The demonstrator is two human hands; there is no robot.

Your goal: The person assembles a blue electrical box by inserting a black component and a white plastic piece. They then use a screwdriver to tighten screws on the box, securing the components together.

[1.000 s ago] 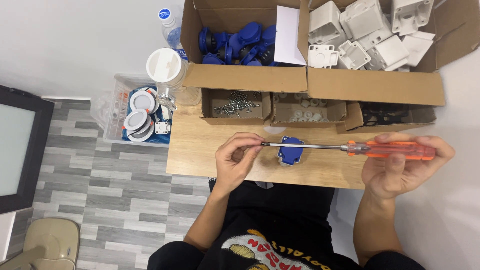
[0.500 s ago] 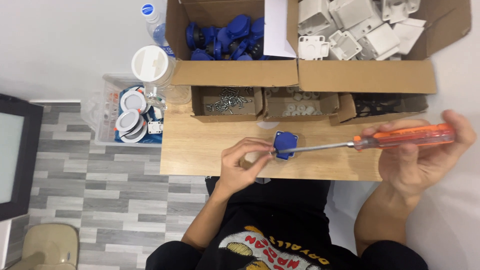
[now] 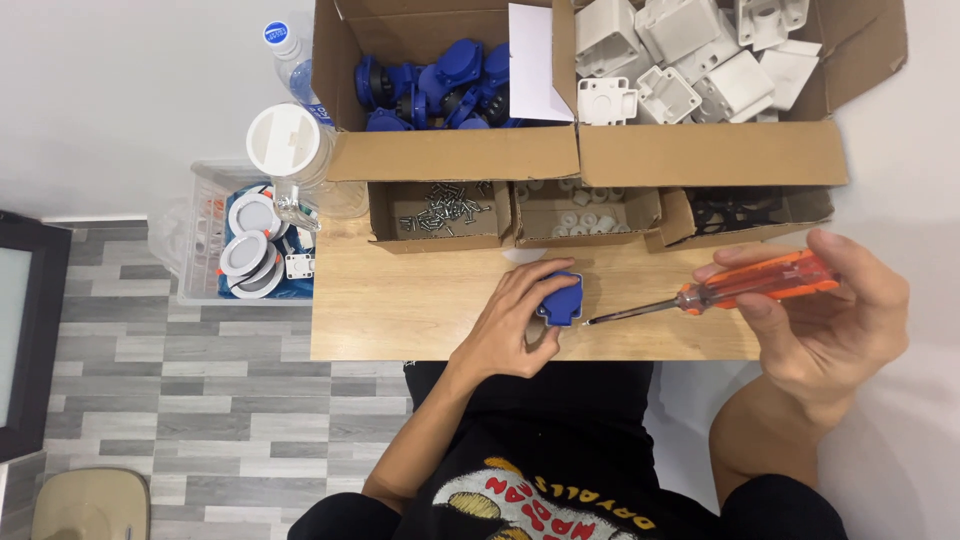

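Note:
My left hand [image 3: 515, 325] rests on the wooden table [image 3: 400, 310] and grips a small blue plastic part [image 3: 560, 298] between thumb and fingers. My right hand [image 3: 830, 315] holds a screwdriver [image 3: 735, 290] by its orange handle. Its metal shaft slants down to the left, and the tip sits just right of the blue part, close to it.
Along the table's far edge stand three small open boxes: screws [image 3: 440, 208], white pieces [image 3: 585, 210] and black pieces [image 3: 740, 208]. Behind them a large cardboard box holds blue parts [image 3: 440, 85] and white housings [image 3: 680, 60]. A clear bin [image 3: 215, 240] with round parts and bottles stands at the left.
My left hand has lowered the blue part onto the table. The screwdriver has drawn back to the right, its tip now just outside the part, and tilts more steeply.

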